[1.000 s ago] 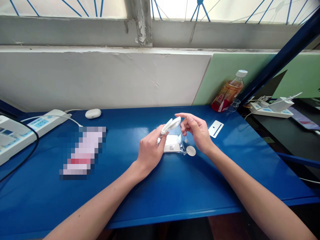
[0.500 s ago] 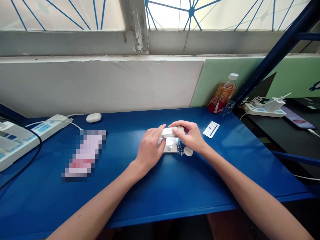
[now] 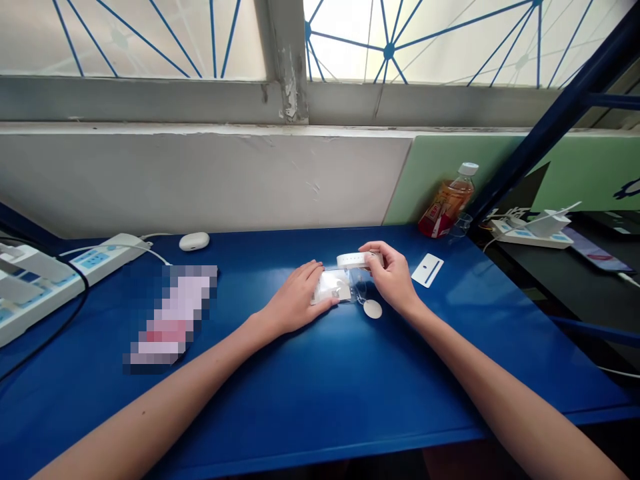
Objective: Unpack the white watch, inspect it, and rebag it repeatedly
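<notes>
My right hand (image 3: 393, 277) pinches a small white oblong piece (image 3: 354, 259) and holds it level a little above the blue table (image 3: 320, 387). My left hand (image 3: 295, 300) lies on the table with its fingers on a clear plastic bag holding a white part (image 3: 334, 288). A small white round disc (image 3: 373, 309) lies on the table just below my right hand. A white card with a slot (image 3: 427, 270) lies to the right of that hand.
A white earbud case (image 3: 194, 241) and a power strip (image 3: 103, 252) sit at the back left. A blurred pink and white object (image 3: 173, 317) lies left of my hands. A bottle of orange drink (image 3: 447, 200) leans at the back right; another power strip (image 3: 530, 230) lies beyond.
My left hand has let go of the white piece and dropped onto the plastic bag. My right hand now holds the piece alone. The view has tilted slightly upward.
</notes>
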Motion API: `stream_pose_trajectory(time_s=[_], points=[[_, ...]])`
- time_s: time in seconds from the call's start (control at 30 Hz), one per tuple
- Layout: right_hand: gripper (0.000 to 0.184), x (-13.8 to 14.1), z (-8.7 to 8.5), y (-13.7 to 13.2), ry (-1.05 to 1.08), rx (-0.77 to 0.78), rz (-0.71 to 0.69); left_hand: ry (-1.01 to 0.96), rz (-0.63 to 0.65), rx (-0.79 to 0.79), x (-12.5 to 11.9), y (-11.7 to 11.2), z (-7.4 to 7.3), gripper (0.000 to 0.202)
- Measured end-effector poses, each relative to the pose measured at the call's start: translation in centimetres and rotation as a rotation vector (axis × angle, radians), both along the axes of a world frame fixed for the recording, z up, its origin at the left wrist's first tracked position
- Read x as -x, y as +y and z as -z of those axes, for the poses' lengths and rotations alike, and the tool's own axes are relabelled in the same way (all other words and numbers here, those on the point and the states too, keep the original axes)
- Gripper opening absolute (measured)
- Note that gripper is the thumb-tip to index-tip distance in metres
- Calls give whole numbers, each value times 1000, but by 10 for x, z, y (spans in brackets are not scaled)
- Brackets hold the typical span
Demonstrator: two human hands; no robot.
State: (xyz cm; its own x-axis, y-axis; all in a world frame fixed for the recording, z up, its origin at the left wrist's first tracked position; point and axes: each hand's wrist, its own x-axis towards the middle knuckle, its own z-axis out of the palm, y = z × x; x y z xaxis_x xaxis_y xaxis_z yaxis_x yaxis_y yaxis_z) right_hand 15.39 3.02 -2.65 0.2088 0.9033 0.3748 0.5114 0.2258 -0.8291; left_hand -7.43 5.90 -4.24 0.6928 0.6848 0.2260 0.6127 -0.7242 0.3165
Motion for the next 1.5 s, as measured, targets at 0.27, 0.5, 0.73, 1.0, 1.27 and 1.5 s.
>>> stream_pose_trajectory(time_s=[0.27,0.5,0.73,1.0,1.27,1.5], points=[[18,-7,-7,2,-322,38,-41,-21,43,24,3,2,1,60],[19,-23,6,4,-451,28,-125,2,56,17,1,1,-1,50],[17,-29,4,-6,-446,-47,-132,-90,135,14,2,1,-2,47],[16,-20,5,-14,-386,22,-220,-120,194,13,3,-1,-5,45],[27,-31,6,-13,-613,25,-333,-97,161,21,2,-3,-5,47],[24,-40,6,-9,-573,-76,-419,-127,172,-1,3,-1,-3,48]])
